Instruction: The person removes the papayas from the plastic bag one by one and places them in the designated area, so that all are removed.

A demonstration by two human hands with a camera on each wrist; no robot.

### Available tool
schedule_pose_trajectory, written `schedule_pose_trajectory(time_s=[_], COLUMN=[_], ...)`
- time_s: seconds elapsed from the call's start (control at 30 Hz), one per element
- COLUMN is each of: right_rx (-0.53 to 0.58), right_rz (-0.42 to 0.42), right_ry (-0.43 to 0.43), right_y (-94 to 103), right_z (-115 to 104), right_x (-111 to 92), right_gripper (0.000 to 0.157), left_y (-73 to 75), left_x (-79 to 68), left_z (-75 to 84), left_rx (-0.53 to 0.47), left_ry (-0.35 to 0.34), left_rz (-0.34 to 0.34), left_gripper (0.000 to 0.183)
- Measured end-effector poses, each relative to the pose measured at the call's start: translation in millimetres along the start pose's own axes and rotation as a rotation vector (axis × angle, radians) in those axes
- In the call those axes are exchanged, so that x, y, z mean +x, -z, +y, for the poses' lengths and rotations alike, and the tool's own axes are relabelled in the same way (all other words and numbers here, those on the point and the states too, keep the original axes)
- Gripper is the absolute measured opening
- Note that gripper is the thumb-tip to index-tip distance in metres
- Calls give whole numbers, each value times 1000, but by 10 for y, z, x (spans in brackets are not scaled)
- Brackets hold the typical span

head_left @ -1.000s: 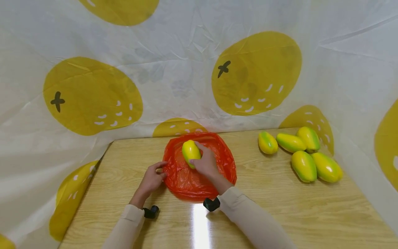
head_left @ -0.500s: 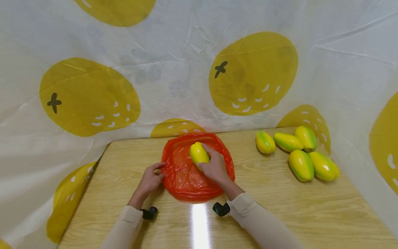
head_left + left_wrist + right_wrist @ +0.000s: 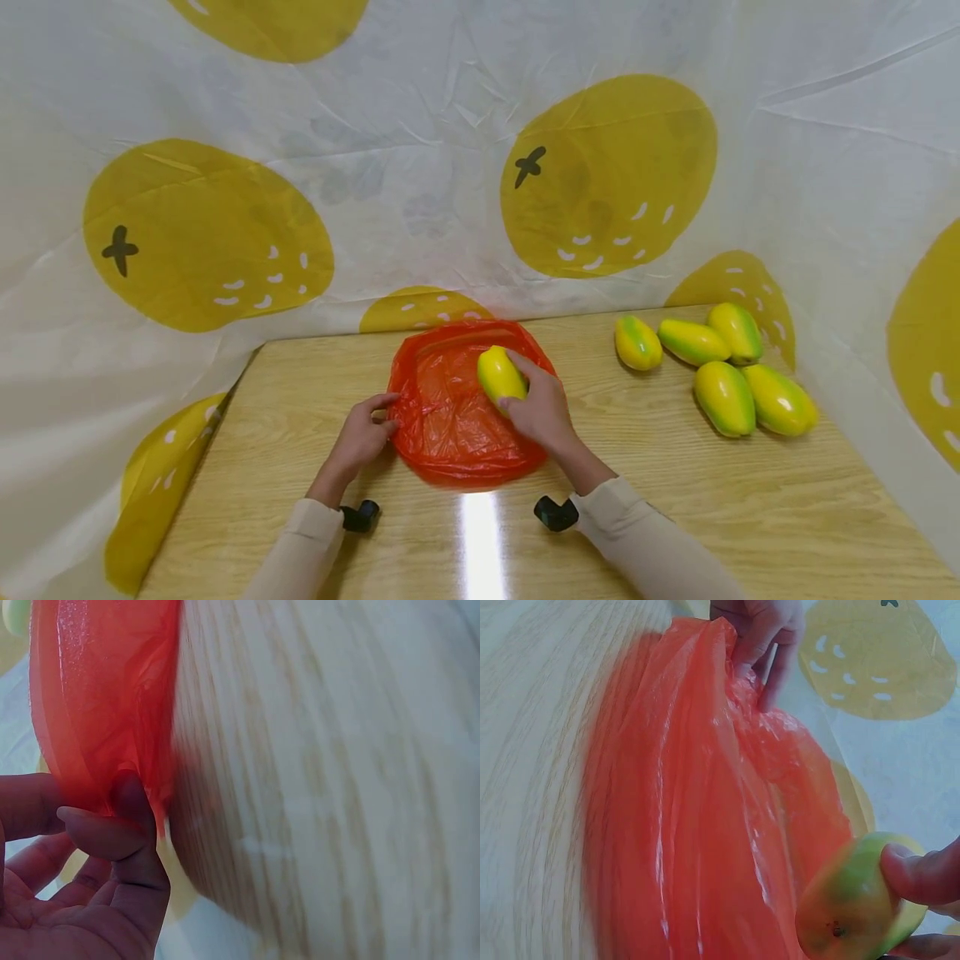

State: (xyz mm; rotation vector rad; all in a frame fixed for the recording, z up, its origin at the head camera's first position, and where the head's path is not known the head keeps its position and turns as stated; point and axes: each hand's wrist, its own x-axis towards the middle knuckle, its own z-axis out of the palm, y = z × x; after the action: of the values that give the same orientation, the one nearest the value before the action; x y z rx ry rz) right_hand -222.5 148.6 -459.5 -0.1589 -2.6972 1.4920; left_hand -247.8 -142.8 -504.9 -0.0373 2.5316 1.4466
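Observation:
A red plastic bag (image 3: pixel 450 417) stands on the table with its mouth opened wide and upward. My left hand (image 3: pixel 362 432) is at its left side. In the left wrist view that hand's thumb and fingers (image 3: pixel 105 834) pinch the bag's rim, one fingertip showing through the red film. My right hand (image 3: pixel 542 410) grips a yellow-green papaya (image 3: pixel 501 375) over the right part of the bag's mouth. The right wrist view shows this papaya (image 3: pixel 855 900) beside the bag's rim, its stem end toward the camera and the thumb on its side.
Several more papayas lie in a group at the back right, among them a front one (image 3: pixel 724 398) and a separate left one (image 3: pixel 637 343). A white cloth (image 3: pixel 420 200) printed with yellow fruit hangs behind the wooden table (image 3: pixel 300 383) and at both sides.
My right hand has moved to the right with the papaya, from over the bag's middle toward its right rim. The left hand stays at the bag's left rim.

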Motion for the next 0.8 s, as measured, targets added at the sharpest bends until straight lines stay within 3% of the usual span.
schedule_pose_trajectory(time_s=[0.6,0.8], right_rx=[-15,-28], right_rz=[-31,-23], right_ry=[-63,-66], right_y=[359,445], right_z=[179,214], right_x=[-98,-122], right_gripper=[78,78], left_y=[0,-1], left_x=[-8,-23], left_z=[-35,-22], left_rx=[-24,-46], left_ry=[-42,-21], left_rz=[-10,-16], left_gripper=[48,47])
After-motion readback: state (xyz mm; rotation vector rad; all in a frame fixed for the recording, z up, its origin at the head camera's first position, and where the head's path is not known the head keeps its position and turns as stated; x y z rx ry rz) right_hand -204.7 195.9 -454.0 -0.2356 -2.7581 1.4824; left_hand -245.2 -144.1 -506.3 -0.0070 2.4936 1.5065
